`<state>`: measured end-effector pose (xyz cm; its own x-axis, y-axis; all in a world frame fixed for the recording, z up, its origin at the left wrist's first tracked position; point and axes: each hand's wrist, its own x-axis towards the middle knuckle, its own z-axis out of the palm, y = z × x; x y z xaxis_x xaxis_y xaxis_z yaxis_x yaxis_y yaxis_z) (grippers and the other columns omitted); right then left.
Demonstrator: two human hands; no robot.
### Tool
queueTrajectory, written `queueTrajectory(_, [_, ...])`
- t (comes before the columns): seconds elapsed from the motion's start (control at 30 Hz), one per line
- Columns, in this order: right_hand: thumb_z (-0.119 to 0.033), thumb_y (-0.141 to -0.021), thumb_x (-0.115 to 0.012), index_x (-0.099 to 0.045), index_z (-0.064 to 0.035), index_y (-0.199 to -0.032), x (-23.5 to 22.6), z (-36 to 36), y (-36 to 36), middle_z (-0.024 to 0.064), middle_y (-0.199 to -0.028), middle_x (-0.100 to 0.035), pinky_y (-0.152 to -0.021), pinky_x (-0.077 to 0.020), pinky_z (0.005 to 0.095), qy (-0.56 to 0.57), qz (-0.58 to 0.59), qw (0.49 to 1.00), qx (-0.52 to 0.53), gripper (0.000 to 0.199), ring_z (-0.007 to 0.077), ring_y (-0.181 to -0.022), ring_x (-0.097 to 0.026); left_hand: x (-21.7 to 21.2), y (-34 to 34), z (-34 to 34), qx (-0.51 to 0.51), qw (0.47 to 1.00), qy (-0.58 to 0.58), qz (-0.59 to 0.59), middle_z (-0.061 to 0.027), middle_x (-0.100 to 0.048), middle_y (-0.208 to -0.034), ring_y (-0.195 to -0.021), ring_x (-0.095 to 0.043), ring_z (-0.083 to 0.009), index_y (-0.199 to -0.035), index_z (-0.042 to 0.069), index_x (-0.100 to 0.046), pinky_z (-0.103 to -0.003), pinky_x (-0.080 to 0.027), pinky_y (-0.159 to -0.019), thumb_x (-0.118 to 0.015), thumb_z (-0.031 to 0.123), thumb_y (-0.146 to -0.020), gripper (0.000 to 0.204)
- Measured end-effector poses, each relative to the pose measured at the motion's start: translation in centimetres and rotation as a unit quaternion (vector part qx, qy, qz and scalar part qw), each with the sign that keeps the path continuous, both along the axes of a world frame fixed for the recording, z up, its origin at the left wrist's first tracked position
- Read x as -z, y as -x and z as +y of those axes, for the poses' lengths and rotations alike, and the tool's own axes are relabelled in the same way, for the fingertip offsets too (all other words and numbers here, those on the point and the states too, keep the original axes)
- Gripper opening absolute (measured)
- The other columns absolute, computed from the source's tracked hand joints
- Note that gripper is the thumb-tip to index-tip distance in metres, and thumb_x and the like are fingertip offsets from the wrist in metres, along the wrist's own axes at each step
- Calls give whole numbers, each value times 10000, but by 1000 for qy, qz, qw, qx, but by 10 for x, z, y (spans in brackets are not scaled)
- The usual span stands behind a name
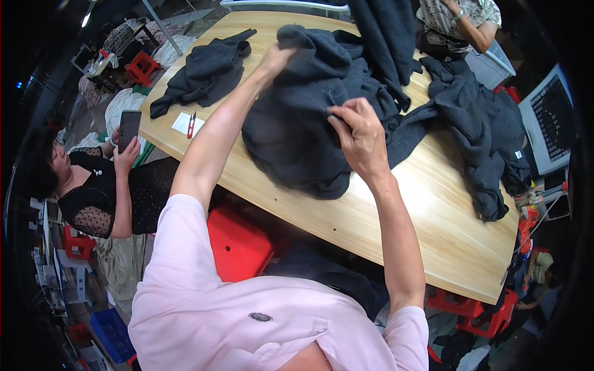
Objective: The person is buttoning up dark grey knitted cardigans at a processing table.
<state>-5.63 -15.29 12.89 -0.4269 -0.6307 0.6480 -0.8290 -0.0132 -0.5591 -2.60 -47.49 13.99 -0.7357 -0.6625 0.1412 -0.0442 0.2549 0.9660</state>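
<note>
Head view: dark garment (pixel 291 120), clasped by left grip (pixel 276 60), lies beneath right grip (pixel 361 135), whose fingertips press together.

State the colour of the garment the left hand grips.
The garment is dark grey, best seen in the head view.

A broad worktop of pale, grained wood (pixel 445 247) is filling the middle of the room, with a red plastic stool with a flat seat (pixel 238 244) standing by its near edge. To the left, heaps of whitish cloth (pixel 125 106) are lying near an open-sided red plastic stool (pixel 142 67), while a deep blue rectangular plastic crate (pixel 111 334) is sitting farther down. A short white light (pixel 85 20) is glowing at upper left amid dark surroundings.
</note>
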Motion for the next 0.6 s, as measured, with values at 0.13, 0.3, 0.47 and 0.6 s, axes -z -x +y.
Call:
queueTrajectory(0.13, [-135, -942, -810, -773, -1, -1154, 33, 41, 4, 149, -1131, -684, -891, -582, 431, -141, -132, 978, 72, 253, 333, -1033, -708, -62, 19, 6, 33, 965, -177, 191, -98, -788, -1181, -1030, -777, -206, -1270, 22, -716, -336, -629, -902, -536, 254, -1132, 325])
queueTrajectory(0.3, [-331, -909, -889, -513, -63, -1596, 40, 60, -6, 220, -1544, -538, -1080, -567, 428, -107, -231, 966, 52, 828, 350, -1304, -663, -153, 18, 82, 190, 891, -214, 352, -89, -779, -1284, -1152, -731, -225, -1270, 28, -747, -373, -568, -1054, -556, 294, -1145, 350])
queueTrajectory(0.47, [-498, -816, -937, -260, -8, -1720, 26, 23, -34, 311, -1635, -458, -1234, -443, 453, 0, -166, 983, 78, 1231, 420, -1480, -532, -210, 17, 188, 210, 859, -233, 404, -77, -804, -1168, -1062, -755, -230, -1203, 82, -766, -378, -589, -992, -565, 278, -1137, 288])
queueTrajectory(0.6, [-358, -898, -883, -402, -19, -1669, 39, 9, -31, 286, -1392, -681, -1126, -526, 435, -81, -260, 957, 103, 971, 376, -1301, -683, -254, 24, 213, 145, 879, -216, 400, -64, -802, -1039, -957, -759, -223, -1110, 86, -762, -387, -608, -929, -569, 260, -1111, 260])
